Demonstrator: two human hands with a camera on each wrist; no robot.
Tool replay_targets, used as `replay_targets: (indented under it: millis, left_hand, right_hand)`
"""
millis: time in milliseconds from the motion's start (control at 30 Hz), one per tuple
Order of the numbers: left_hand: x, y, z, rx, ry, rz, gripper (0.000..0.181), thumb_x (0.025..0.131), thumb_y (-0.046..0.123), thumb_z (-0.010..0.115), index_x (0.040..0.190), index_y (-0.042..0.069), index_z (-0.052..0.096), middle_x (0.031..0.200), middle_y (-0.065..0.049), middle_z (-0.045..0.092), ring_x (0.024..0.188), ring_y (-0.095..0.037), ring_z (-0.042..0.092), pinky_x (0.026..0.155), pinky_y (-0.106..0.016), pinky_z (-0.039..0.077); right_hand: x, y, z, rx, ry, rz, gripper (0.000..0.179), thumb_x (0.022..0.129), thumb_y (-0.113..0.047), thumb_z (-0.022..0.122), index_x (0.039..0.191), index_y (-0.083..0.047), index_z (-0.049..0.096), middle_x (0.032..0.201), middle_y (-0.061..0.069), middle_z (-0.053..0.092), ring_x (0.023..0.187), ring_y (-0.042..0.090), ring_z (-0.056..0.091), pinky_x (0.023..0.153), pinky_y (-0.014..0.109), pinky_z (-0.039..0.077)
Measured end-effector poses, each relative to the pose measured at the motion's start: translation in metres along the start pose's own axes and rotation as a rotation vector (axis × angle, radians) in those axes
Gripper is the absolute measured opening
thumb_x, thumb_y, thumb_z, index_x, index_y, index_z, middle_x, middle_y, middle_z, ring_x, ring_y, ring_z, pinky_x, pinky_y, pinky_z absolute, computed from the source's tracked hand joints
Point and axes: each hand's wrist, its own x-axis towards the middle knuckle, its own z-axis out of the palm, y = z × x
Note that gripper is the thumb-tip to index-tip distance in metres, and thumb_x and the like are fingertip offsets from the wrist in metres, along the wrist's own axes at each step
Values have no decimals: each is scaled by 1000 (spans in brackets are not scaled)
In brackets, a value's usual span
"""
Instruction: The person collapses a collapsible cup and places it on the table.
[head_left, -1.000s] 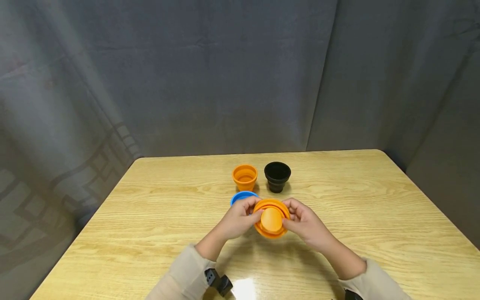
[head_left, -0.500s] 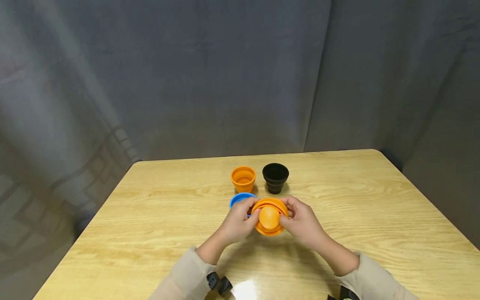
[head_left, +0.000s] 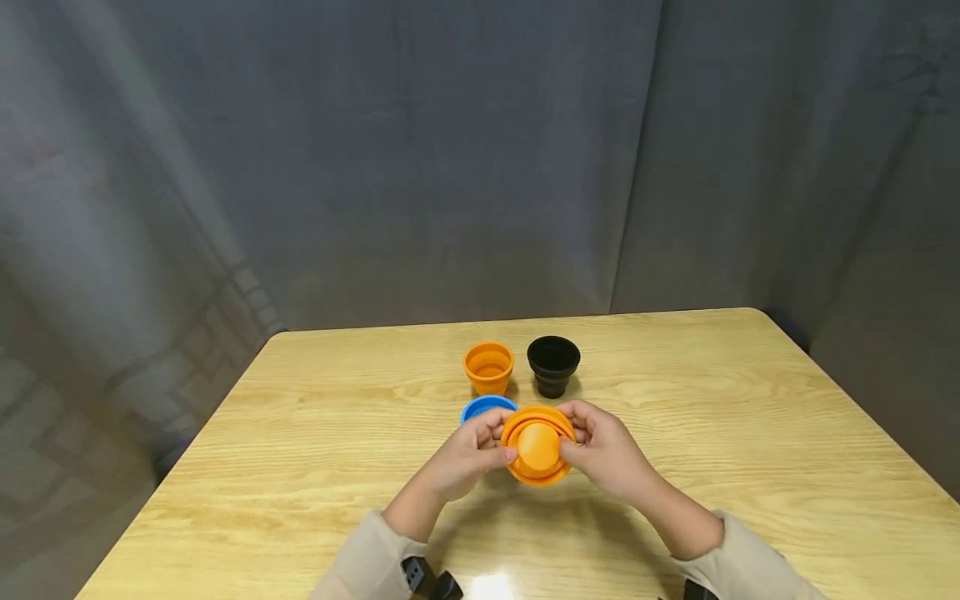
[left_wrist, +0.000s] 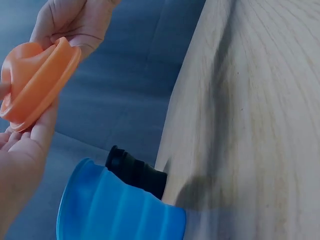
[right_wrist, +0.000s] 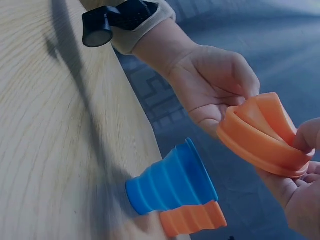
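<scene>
Above the table, an orange collapsible cup is held between both hands, partly folded, with its round base facing the head camera. My left hand pinches its left edge, thumb on the near side and fingers behind. On the opposite edge my right hand grips it, the thumb pressing beside the raised base. In the right wrist view the folded wall of the orange cup looks slanted and uneven. Just behind the left hand stands a blue collapsible cup, partly hidden by that hand in the head view.
A second orange cup and a black cup stand upright and extended behind the blue one. The wooden table ends at a grey curtain on the far side.
My left thumb has slid outward from beside the base to the cup's rim area. The right hand keeps its grip. The head view has tilted slightly.
</scene>
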Motion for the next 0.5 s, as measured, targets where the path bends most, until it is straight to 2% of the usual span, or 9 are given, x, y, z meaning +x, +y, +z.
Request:
replay_targets:
  millis: [67,267,333,500]
  left_hand:
    - [-1,-1,0,-9,-15,-2,47,82,6,58,112,-19,32,96,-4,54,85,-12,54,73,-24,46]
    - [1,0,3,173,66,-47,39,77,-9,52,112,-17,37,94,-7,53,81,-11,54,70,-23,47]
    - [2,1,5,208,80,-54,38,76,-12,49,112,-17,37,94,-10,53,80,-11,54,68,-23,48]
    - [4,2,8,250,94,-27,37,76,-13,46,111,-16,37,95,-14,52,77,-12,53,66,-22,48]
  right_hand:
    - [-2,1,-1,12,-6,0,26,77,10,48,102,15,45,86,16,54,70,12,56,59,26,50]
    - [-3,5,-2,33,-36,14,25,78,9,48,102,15,44,88,18,55,73,13,57,62,26,50]
    - [-3,6,-3,34,-35,21,26,78,9,49,102,15,44,88,17,56,72,13,57,62,26,50]
    - [-5,6,-3,35,-5,8,26,77,9,51,102,14,45,88,17,57,71,14,58,61,27,50]
